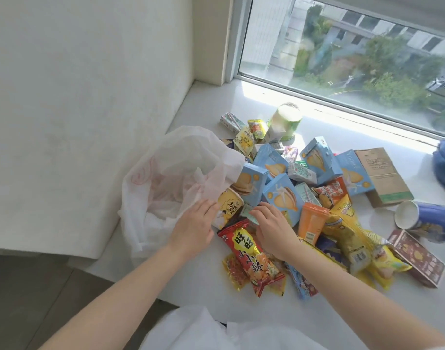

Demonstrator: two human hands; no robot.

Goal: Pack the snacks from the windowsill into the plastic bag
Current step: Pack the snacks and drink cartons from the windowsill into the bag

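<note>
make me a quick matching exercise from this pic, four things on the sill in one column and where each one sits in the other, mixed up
Things
1. plastic bag
2. green tub
3. red snack packet
4. brown paper bag

Places
A. far side of the pile, nearest the window
B. near edge of the pile, between the two forearms
C. left of the pile, mouth open
D. right side of the pile, lying flat beside the blue boxes

Pairs: 1-C, 2-A, 3-B, 4-D
</note>
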